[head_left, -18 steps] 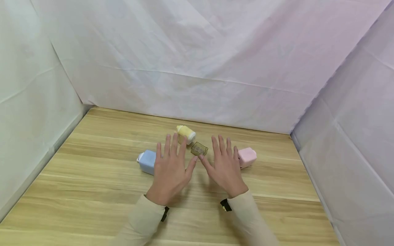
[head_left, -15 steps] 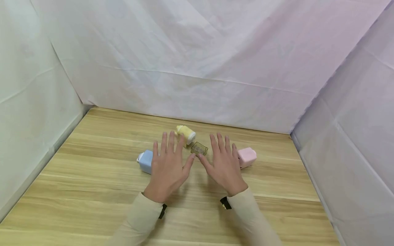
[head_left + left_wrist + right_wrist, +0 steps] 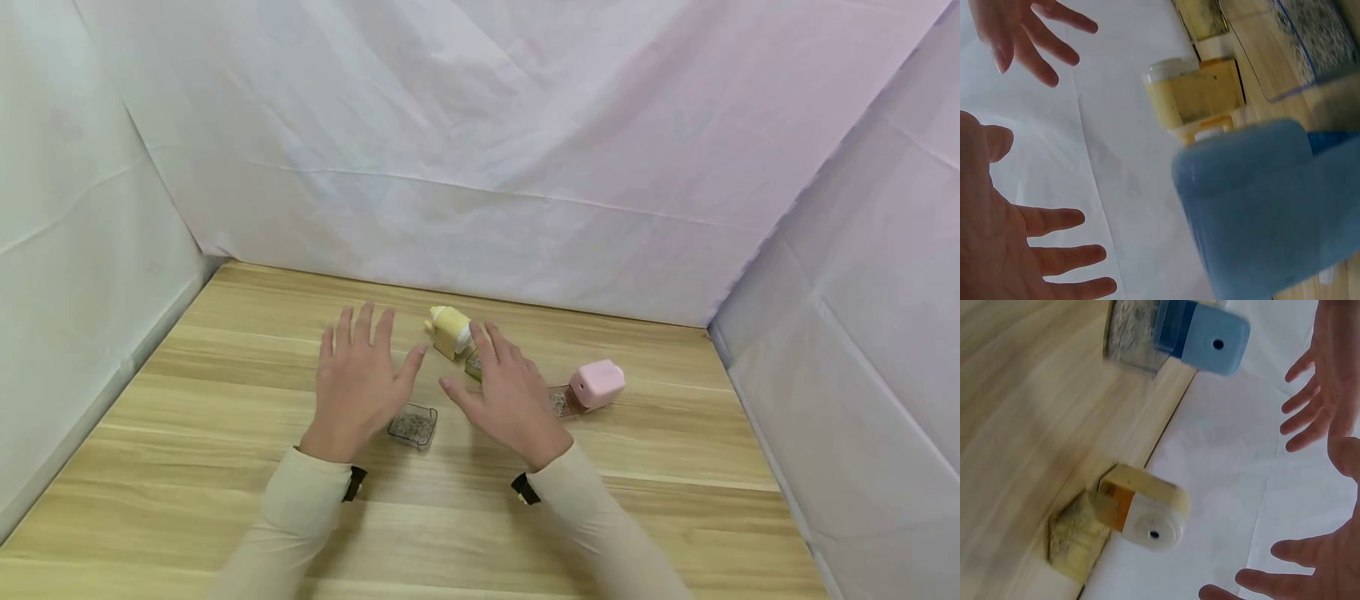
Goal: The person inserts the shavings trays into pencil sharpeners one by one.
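Observation:
Both hands are held above the table with fingers extended and nothing in them. My left hand (image 3: pixel 356 392) covers the blue pencil sharpener (image 3: pixel 1254 206) in the head view; the left wrist view shows it close up. A clear drawer of shavings (image 3: pixel 414 427) lies beside that hand. My right hand (image 3: pixel 513 400) is between the yellow pencil sharpener (image 3: pixel 450 330) and the pink pencil sharpener (image 3: pixel 597 384). It partly hides the yellow sharpener's drawer (image 3: pixel 1075 540) and the pink one's drawer (image 3: pixel 559 402), both with shavings in them.
The three sharpeners lie around the middle of a wood-grain table (image 3: pixel 225 467). White cloth (image 3: pixel 465 208) hangs along the back, and cloth walls stand at left and right. A black strap (image 3: pixel 526 489) sits at the right wrist, with another at the left.
My left hand has shifted left, now hiding the blue sharpener and uncovering its clear drawer. My right hand has also moved left, partly covering the yellow one's drawer and revealing the pink one's.

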Tool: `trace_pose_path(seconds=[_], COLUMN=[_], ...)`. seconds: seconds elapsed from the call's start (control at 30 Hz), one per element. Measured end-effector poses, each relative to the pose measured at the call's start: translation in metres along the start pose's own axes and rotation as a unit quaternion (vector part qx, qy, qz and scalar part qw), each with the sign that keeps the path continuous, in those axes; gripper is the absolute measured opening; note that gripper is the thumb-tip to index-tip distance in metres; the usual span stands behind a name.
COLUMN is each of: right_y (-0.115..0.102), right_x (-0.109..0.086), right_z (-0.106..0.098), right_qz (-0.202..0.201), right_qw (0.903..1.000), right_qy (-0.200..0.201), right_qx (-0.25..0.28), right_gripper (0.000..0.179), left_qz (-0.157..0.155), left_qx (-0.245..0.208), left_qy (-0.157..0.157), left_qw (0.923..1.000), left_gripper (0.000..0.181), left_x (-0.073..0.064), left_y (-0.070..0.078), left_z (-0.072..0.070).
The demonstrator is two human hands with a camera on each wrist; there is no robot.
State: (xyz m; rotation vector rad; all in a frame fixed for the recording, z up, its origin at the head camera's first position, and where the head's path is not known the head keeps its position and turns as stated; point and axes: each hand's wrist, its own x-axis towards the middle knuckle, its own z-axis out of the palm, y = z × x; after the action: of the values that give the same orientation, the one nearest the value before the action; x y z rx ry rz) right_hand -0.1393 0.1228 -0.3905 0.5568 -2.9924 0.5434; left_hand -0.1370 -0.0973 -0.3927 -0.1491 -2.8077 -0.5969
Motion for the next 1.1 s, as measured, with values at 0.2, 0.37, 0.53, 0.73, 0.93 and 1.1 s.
trace_pose_path(seconds=[0.2,0.37,0.53,0.73,0.93,1.1], right_y=[-0.015,-0.025,-0.027,-0.026,-0.027,-0.028], right_x=[0.004,0.004,0.002,-0.004,-0.009,-0.009], right_z=[0.016,0.034,0.050,0.065,0.072,0.071], right_qz=[-0.013,-0.036,-0.055,-0.058,-0.065,-0.062], right_qw=[0.9995,0.9970,0.9911,0.9874,0.9864,0.9859], right_qy=[-0.028,-0.061,-0.090,-0.109,-0.097,-0.094], right_qx=[-0.006,-0.032,-0.081,-0.099,-0.116,-0.124], right_gripper=[0.090,0.093,0.096,0.077,0.060,0.058], left_qz=[-0.006,-0.010,-0.017,-0.024,-0.019,0.036], left_qx=[0.000,0.002,-0.007,-0.015,-0.023,-0.021], left_qy=[0.022,0.030,0.018,0.005,-0.024,-0.062], left_qw=[0.9997,0.9995,0.9997,0.9996,0.9993,0.9972], left_gripper=[0.074,0.073,0.074,0.074,0.076,0.078], left_x=[0.001,-0.001,-0.004,-0.005,-0.005,0.001], left_y=[-0.014,-0.020,-0.022,-0.025,-0.035,-0.053], left_z=[-0.007,-0.009,-0.010,-0.012,-0.017,-0.029])
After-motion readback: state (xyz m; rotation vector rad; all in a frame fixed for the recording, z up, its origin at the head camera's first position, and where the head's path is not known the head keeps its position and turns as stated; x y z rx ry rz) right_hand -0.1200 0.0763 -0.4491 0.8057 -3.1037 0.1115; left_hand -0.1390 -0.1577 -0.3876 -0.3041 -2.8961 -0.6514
